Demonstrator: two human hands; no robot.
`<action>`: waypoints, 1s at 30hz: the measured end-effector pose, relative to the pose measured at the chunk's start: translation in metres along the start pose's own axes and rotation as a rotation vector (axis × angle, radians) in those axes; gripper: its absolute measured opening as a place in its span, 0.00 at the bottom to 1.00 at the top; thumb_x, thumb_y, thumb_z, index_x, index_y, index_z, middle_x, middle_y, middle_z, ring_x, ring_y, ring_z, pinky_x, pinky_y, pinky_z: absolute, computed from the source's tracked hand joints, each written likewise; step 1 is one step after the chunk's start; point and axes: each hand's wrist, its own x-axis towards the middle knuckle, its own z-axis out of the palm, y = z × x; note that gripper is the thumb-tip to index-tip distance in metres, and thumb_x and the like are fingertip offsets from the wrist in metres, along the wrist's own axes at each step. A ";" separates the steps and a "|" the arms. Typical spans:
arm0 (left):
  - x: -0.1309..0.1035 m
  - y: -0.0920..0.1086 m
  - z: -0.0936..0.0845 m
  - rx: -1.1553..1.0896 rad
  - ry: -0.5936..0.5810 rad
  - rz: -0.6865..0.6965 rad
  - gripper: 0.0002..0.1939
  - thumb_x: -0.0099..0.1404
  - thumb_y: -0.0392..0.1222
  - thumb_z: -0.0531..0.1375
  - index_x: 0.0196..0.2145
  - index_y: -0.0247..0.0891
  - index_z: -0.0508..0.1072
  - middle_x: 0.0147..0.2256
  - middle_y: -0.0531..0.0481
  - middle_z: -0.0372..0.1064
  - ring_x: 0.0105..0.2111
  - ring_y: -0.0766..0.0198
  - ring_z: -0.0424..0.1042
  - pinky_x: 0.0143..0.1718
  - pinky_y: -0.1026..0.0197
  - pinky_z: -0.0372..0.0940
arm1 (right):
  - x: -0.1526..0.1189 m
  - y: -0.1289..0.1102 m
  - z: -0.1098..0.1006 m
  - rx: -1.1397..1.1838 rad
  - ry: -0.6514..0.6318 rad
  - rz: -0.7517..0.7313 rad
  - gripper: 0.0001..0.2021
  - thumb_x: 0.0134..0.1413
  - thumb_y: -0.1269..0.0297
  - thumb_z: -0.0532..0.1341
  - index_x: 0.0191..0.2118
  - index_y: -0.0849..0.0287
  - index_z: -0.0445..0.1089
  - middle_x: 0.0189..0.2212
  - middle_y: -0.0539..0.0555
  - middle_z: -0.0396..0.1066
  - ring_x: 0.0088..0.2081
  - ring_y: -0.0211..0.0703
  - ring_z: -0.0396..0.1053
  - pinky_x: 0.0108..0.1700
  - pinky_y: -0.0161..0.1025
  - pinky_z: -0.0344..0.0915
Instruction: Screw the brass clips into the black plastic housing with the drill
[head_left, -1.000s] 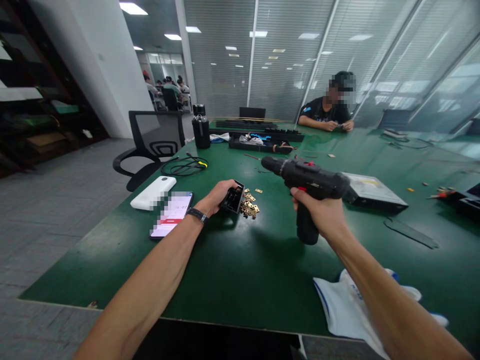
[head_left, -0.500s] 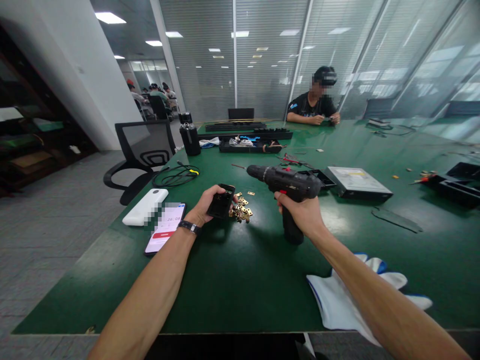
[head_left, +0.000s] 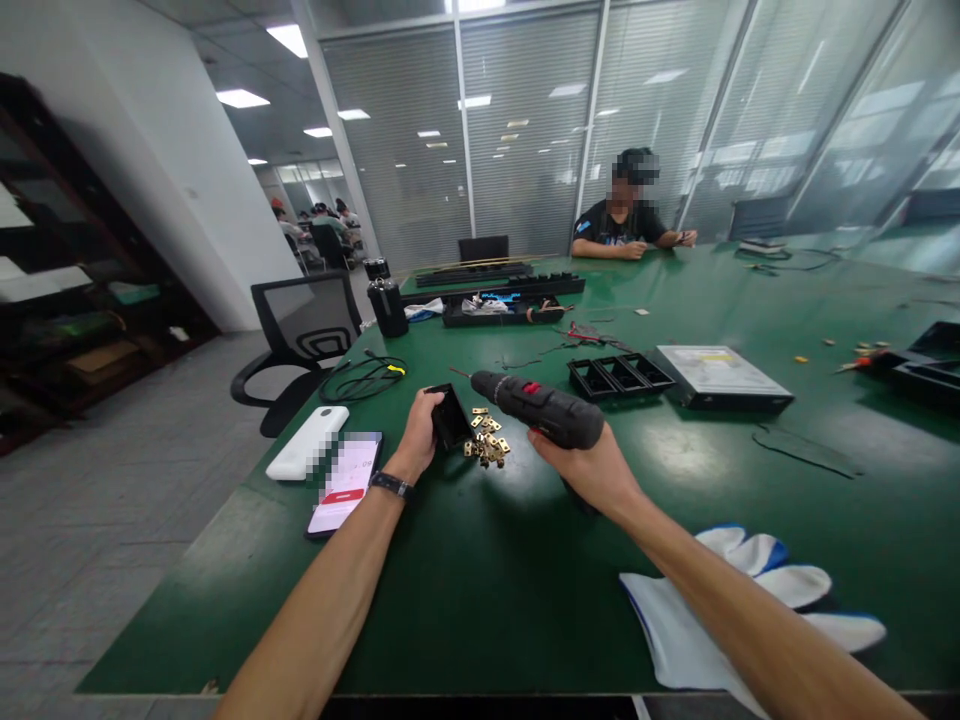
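My left hand is closed on a small black open-topped plastic box, tilted so that its hollow inside faces me. My right hand grips a black cordless drill by its handle. The drill's thin bit points left and hangs above the table near the box's upper right. Just right of the box lies a pile of small brass-coloured hinges. Part of the drill's handle is hidden behind my right hand.
On the left lie a phone, a white power bank and a coiled cable. A black divided tray and a metal drive stand at right. White gloves lie near my right forearm. A person sits across the table.
The drill has swung down and left, its bit closer to the box. My left hand has turned the box so its hollow shows more. The view has tilted up slightly.
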 end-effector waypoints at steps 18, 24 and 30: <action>-0.014 -0.006 -0.004 0.280 -0.184 0.118 0.29 0.53 0.34 0.70 0.52 0.40 0.67 0.43 0.49 0.74 0.44 0.58 0.75 0.53 0.53 0.69 | -0.016 0.016 0.000 0.012 0.049 0.151 0.18 0.61 0.51 0.70 0.53 0.52 0.79 0.49 0.57 0.81 0.40 0.51 0.78 0.49 0.50 0.76; -0.005 -0.013 -0.004 0.144 -0.069 0.131 0.25 0.56 0.37 0.70 0.48 0.42 0.65 0.43 0.49 0.77 0.41 0.59 0.78 0.50 0.51 0.73 | -0.016 0.015 -0.001 0.003 -0.072 0.146 0.11 0.64 0.52 0.68 0.37 0.55 0.79 0.34 0.54 0.79 0.37 0.50 0.78 0.46 0.48 0.75; -0.004 -0.001 0.001 -0.168 0.040 0.058 0.24 0.57 0.38 0.69 0.47 0.42 0.63 0.38 0.51 0.76 0.37 0.58 0.81 0.44 0.49 0.78 | -0.018 0.013 0.000 -0.004 -0.117 0.159 0.15 0.65 0.52 0.67 0.30 0.55 0.75 0.32 0.54 0.77 0.34 0.47 0.75 0.41 0.45 0.73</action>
